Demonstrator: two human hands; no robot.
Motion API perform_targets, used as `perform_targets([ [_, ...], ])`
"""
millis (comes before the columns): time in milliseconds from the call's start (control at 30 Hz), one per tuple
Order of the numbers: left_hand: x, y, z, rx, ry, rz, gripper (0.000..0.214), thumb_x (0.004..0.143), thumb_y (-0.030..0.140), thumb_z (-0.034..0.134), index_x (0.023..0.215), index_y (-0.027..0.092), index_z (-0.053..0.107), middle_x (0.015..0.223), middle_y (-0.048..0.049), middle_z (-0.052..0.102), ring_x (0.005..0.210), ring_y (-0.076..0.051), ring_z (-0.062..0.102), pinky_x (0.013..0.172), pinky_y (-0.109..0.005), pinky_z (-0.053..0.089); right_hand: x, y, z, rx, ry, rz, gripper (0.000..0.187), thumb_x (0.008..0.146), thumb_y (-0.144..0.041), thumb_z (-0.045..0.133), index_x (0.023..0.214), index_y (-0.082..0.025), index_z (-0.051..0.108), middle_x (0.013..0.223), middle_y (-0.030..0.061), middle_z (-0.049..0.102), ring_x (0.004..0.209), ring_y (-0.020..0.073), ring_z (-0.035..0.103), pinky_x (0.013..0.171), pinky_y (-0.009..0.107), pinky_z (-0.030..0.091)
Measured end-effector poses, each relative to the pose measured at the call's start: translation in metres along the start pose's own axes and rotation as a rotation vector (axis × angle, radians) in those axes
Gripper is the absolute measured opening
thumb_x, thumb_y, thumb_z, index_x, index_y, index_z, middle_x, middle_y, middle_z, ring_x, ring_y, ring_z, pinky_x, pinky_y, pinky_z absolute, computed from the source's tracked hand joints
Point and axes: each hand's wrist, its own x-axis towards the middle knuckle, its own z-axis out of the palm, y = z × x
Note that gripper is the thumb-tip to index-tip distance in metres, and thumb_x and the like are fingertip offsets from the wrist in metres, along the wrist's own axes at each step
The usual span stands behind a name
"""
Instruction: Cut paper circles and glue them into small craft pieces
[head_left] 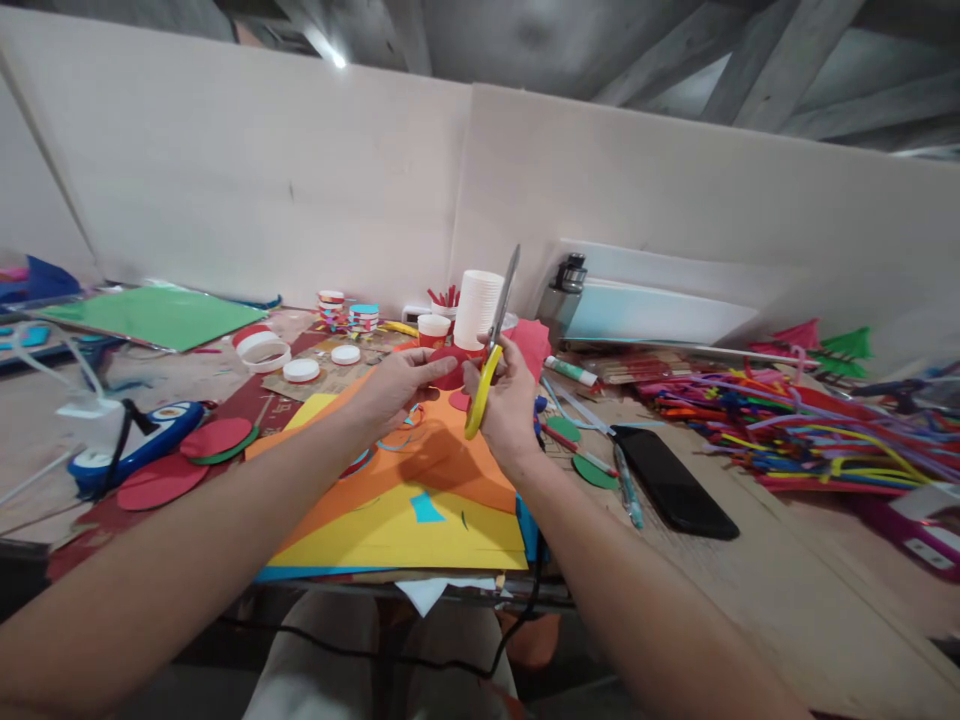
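Note:
My left hand (405, 382) pinches a small piece of red paper (448, 368) over the middle of the table. Close beside it, my right hand (511, 400) is closed round yellow-handled scissors (486, 385), whose blades point upward. The fingertips of both hands are near the red paper. Under the hands lie orange paper sheets (457, 460) on top of yellow sheets (337, 540). A blue paper scrap (427, 507) and thin ring-shaped offcuts (397, 435) rest on them.
Behind the hands stand stacked white paper cups (478, 308). On the right are a black phone (675, 480), a pen (628, 488), a glue stick (571, 371) and heaped pipe cleaners (795, 420). Red paper circles (166, 482) and a blue-and-white device (139, 445) lie left.

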Motion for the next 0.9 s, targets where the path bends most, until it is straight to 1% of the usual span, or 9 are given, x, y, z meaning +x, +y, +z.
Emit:
perform_targets([
  [133, 0.003, -0.001, 0.006, 0.011, 0.008, 0.017, 0.038, 0.059, 0.037, 0.088, 0.081, 0.011, 0.072, 0.077, -0.0066, 0.070, 0.066, -0.011, 0.059, 0.059, -0.022, 0.039, -0.001, -0.001, -0.004, -0.026, 0.004, -0.012, 0.049, 0.070, -0.036, 0.074, 0.111, -0.022, 0.051, 0.076, -0.0042, 0.052, 0.058, 0.0078, 0.046, 0.054, 0.023, 0.042],
  [233, 0.007, 0.002, 0.008, 0.006, -0.020, 0.012, 0.034, 0.058, 0.034, 0.089, 0.072, 0.010, 0.070, 0.069, -0.0057, 0.067, 0.061, -0.011, 0.056, 0.059, -0.023, 0.039, -0.001, -0.004, -0.008, -0.027, -0.027, -0.002, 0.052, 0.069, -0.039, 0.074, 0.113, -0.024, 0.049, 0.092, 0.0000, 0.057, 0.057, 0.0067, 0.045, 0.052, 0.023, 0.042],
  [333, 0.013, 0.010, 0.012, -0.046, -0.033, 0.005, 0.031, 0.057, 0.028, 0.089, 0.072, 0.008, 0.070, 0.067, -0.0057, 0.067, 0.059, -0.011, 0.056, 0.057, -0.023, 0.040, 0.000, -0.008, -0.012, -0.023, -0.084, 0.020, 0.054, 0.073, -0.042, 0.072, 0.117, -0.026, 0.047, 0.105, 0.0030, 0.058, 0.056, 0.0061, 0.042, 0.048, 0.022, 0.040],
  [433, 0.018, 0.016, 0.018, -0.185, 0.026, 0.022, 0.025, 0.061, 0.021, 0.085, 0.078, 0.008, 0.071, 0.071, -0.0050, 0.069, 0.059, -0.009, 0.057, 0.054, -0.020, 0.043, 0.000, -0.010, -0.016, -0.077, -0.138, 0.028, 0.050, 0.077, -0.044, 0.068, 0.118, -0.026, 0.046, 0.100, 0.0022, 0.057, 0.057, 0.0071, 0.041, 0.048, 0.021, 0.039],
  [567, 0.020, 0.017, 0.020, -0.404, 0.111, 0.081, 0.014, 0.071, 0.015, 0.077, 0.082, 0.011, 0.070, 0.075, -0.0031, 0.071, 0.059, -0.009, 0.060, 0.050, -0.018, 0.045, -0.004, -0.007, -0.018, -0.263, -0.235, 0.060, 0.041, 0.084, -0.047, 0.061, 0.115, -0.023, 0.050, 0.083, -0.0007, 0.054, 0.057, 0.0093, 0.042, 0.053, 0.023, 0.041],
  [667, 0.016, 0.018, 0.014, -0.495, 0.170, 0.118, 0.007, 0.075, 0.012, 0.073, 0.077, 0.012, 0.067, 0.070, -0.0013, 0.070, 0.056, -0.008, 0.060, 0.046, -0.016, 0.043, -0.007, -0.003, -0.016, -0.386, -0.299, 0.028, 0.038, 0.087, -0.048, 0.057, 0.113, -0.021, 0.055, 0.087, 0.0020, 0.058, 0.071, 0.0138, 0.052, 0.065, 0.027, 0.045],
  [767, 0.013, 0.019, 0.008, -0.517, 0.219, 0.131, 0.007, 0.075, 0.008, 0.071, 0.074, 0.012, 0.066, 0.067, -0.0006, 0.069, 0.054, -0.007, 0.059, 0.042, -0.015, 0.040, -0.008, 0.000, -0.015, -0.455, -0.360, -0.026, 0.035, 0.089, -0.048, 0.055, 0.112, -0.021, 0.057, 0.096, 0.0038, 0.062, 0.085, 0.0166, 0.055, 0.076, 0.029, 0.045],
  [833, 0.012, 0.020, 0.006, -0.510, 0.234, 0.137, 0.008, 0.074, 0.007, 0.072, 0.074, 0.012, 0.065, 0.066, -0.0001, 0.069, 0.052, -0.007, 0.059, 0.040, -0.015, 0.038, -0.009, 0.000, -0.015, -0.481, -0.384, -0.035, 0.033, 0.090, -0.049, 0.054, 0.107, -0.021, 0.058, 0.092, 0.0027, 0.060, 0.081, 0.0156, 0.054, 0.073, 0.028, 0.044],
  [900, 0.010, 0.021, 0.007, -0.495, 0.238, 0.146, 0.010, 0.072, 0.008, 0.073, 0.073, 0.012, 0.065, 0.065, 0.0003, 0.069, 0.052, -0.007, 0.058, 0.041, -0.015, 0.038, -0.009, 0.000, -0.015, -0.496, -0.397, -0.010, 0.034, 0.089, -0.052, 0.054, 0.103, -0.021, 0.057, 0.083, 0.0007, 0.057, 0.072, 0.0138, 0.051, 0.064, 0.026, 0.042],
])
